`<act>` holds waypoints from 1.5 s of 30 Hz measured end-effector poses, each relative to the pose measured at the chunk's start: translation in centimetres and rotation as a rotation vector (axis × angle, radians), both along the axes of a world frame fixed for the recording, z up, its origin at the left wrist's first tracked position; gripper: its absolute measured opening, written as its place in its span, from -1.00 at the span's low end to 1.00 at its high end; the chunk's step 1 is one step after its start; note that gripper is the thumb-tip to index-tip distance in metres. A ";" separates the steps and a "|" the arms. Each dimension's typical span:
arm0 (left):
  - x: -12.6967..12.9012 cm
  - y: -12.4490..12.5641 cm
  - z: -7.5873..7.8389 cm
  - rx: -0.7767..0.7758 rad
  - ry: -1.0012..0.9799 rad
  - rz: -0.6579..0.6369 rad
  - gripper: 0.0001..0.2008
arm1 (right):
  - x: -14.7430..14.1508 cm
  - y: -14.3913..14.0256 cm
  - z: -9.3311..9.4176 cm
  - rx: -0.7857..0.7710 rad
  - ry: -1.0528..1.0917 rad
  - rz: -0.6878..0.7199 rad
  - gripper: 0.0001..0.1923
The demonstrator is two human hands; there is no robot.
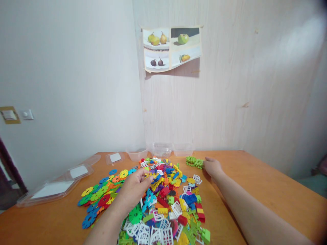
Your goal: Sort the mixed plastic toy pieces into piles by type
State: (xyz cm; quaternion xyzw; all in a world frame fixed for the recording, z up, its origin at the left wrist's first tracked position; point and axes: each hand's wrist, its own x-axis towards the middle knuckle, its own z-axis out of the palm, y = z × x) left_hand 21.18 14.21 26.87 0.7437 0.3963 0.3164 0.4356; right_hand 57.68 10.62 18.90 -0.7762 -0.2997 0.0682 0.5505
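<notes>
Room: a plain white wall (pixel 66 68) on the left meets a pale wood-grain panel (pixel 230 85) on the right; both rise straight from the far edge of the counter.
Counter: an orange-brown wooden counter (pixel 268 180) fills the lower part of the view.
Fruit poster: a sheet (pixel 171 48) with four pictures of fruit is stuck high on the panel, its lower edge curling away.
Wall fittings: a switch plate (pixel 27 114) and a framed plate (pixel 9 115) sit on the white wall at left.
Brick heap: a heap of many-coloured plastic pieces (pixel 168 200) lies mid-counter, with flat toothed discs (pixel 102 195) spread to its left.
Lids: clear lids (pixel 56 185) lie at the left edge.
Tubs: clear tubs (pixel 160 149) stand against the panel.
Left hand: the left hand (pixel 135 189) rests on the heap, fingers curled around a yellow piece (pixel 150 175).
Right hand: the right hand (pixel 212 167) is beyond the heap, fingers closed against a green block cluster (pixel 194 162) lying on the counter near the tubs.
</notes>
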 end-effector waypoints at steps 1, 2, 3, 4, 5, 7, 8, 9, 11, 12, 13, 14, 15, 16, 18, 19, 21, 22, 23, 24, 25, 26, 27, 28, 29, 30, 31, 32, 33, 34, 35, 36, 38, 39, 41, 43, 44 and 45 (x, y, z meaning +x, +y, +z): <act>0.0 0.1 -0.1 -0.002 0.002 -0.001 -0.51 | 0.1 -0.1 0.2 -0.022 -0.003 -0.006 -0.65; 0.0 0.1 -0.1 -0.001 0.004 -0.003 -0.52 | 0.3 -0.2 0.4 -0.045 -0.006 -0.013 -0.66; 0.0 0.2 -0.2 0.004 0.005 -0.006 -0.52 | 0.4 -0.3 0.5 -0.067 -0.008 -0.019 -0.66; 0.0 0.2 -0.2 0.009 0.005 -0.011 -0.53 | 0.5 -0.4 0.7 -0.085 -0.010 -0.025 -0.67; 0.0 0.2 -0.2 0.014 0.007 -0.011 -0.54 | 0.6 -0.6 0.8 -0.100 -0.011 -0.032 -0.68; 0.0 0.2 -0.2 0.019 0.019 -0.005 -0.56 | 0.6 -0.8 1.0 -0.120 -0.008 -0.041 -0.69; 0.0 0.1 -0.1 0.020 0.028 0.003 -0.57 | 0.5 -0.9 1.1 -0.126 -0.004 -0.041 -0.70; 0.1 0.1 -0.1 0.020 0.037 0.012 -0.57 | 0.4 -0.9 1.1 -0.130 0.000 -0.038 -0.70; 0.1 -0.1 -0.1 0.020 0.036 0.015 -0.57 | 0.1 -0.9 1.2 -0.130 0.009 -0.024 -0.69; 0.1 -0.2 0.0 0.021 0.026 0.011 -0.57 | -0.1 -0.8 1.2 -0.126 0.012 -0.015 -0.68; 0.1 -0.2 -0.1 0.018 0.015 0.005 -0.57 | -0.3 -0.8 1.2 -0.120 0.015 -0.007 -0.67; 0.1 -0.2 -0.1 0.012 0.008 0.000 -0.57 | -0.5 -0.8 1.3 -0.110 0.017 0.000 -0.67; 0.1 -0.2 -0.1 0.004 0.004 0.000 -0.58 | -0.6 -0.8 1.4 -0.099 0.018 0.006 -0.67; 0.1 -0.2 -0.1 -0.005 0.003 0.007 -0.58 | -0.8 -0.8 1.4 -0.087 0.018 0.010 -0.67; 0.1 -0.1 -0.2 -0.028 0.003 0.020 -0.57 | -1.0 -1.1 1.8 -0.059 0.017 0.012 -0.70; 0.1 0.0 -0.2 -0.039 0.000 0.022 -0.56 | -1.0 -1.2 2.0 -0.044 0.014 0.012 -0.72; 0.0 0.1 -0.3 -0.069 -0.011 0.014 -0.52 | -1.2 -1.4 2.5 -0.014 0.011 0.017 -0.75; -0.1 0.1 -0.4 -0.088 -0.019 0.009 -0.50 | -1.3 -1.4 2.8 0.001 0.009 0.026 -0.75; -0.1 0.2 -0.4 -0.106 -0.029 0.006 -0.48 | -1.6 -1.4 3.1 0.016 0.009 0.040 -0.73; -0.1 0.1 -0.4 -0.121 -0.038 0.009 -0.46 | -2.0 -1.3 3.4 0.031 0.008 0.063 -0.71; -0.1 0.1 -0.4 -0.132 -0.046 0.013 -0.46 | -2.6 -1.2 3.8 0.047 0.007 0.096 -0.69; -0.1 0.0 -0.3 -0.137 -0.052 0.018 -0.48 | -3.4 -1.0 4.2 0.063 0.005 0.141 -0.68; -0.1 -0.2 -0.3 -0.137 -0.057 0.022 -0.52 | -4.3 -1.0 4.6 0.078 0.002 0.197 -0.68; 0.0 -0.4 -0.1 -0.133 -0.059 0.023 -0.56 | -5.5 -1.0 5.1 0.089 0.000 0.266 -0.69; 0.0 -0.6 0.0 -0.124 -0.060 0.017 -0.60 | -6.7 -1.1 5.6 0.096 -0.003 0.342 -0.70; 0.1 -0.8 0.2 -0.112 -0.058 0.001 -0.64 | -8.1 -1.3 6.1 0.097 -0.003 0.424 -0.70; 0.1 -1.1 0.3 -0.100 -0.054 -0.023 -0.68 | -9.6 -1.5 6.6 0.091 -0.001 0.511 -0.69; 0.2 -1.3 0.4 -0.088 -0.048 -0.053 -0.71 | -11.0 -1.9 7.0 0.085 0.002 0.595 -0.68; 0.2 -1.5 0.5 -0.077 -0.045 -0.087 -0.74 | -12.3 -2.3 7.3 0.080 0.008 0.696 -0.66; 0.3 -1.6 0.5 -0.067 -0.047 -0.126 -0.75 | -13.5 -2.6 7.5 0.084 0.022 0.817 -0.64; 0.4 -1.7 0.5 -0.060 -0.055 -0.165 -0.76 | -14.6 -3.0 7.6 0.089 0.031 0.915 -0.63; 0.6 -1.8 0.4 -0.058 -0.068 -0.204 -0.78 | -15.4 -3.2 7.5 0.096 0.038 0.997 -0.63; 0.8 -1.9 0.2 -0.061 -0.095 -0.265 -0.81 | -16.6 -3.4 7.3 0.112 0.039 1.082 -0.64; 0.9 -1.9 0.1 -0.064 -0.107 -0.285 -0.81 | -16.9 -3.4 7.1 0.120 0.040 1.093 -0.65; 1.1 -2.0 -0.1 -0.066 -0.132 -0.296 -0.80 | -17.1 -3.4 7.2 0.136 0.050 1.067 -0.66; 1.2 -1.9 0.0 -0.055 -0.152 -0.269 -0.75 | -16.7 -3.4 7.8 0.150 0.054 0.980 -0.66; 1.2 -1.8 0.0 -0.043 -0.156 -0.241 -0.73 | -16.3 -3.5 8.2 0.158 0.052 0.914 -0.66; 1.1 -1.7 0.1 -0.025 -0.155 -0.204 -0.71 | -15.7 -3.6 8.8 0.167 0.050 0.841 -0.65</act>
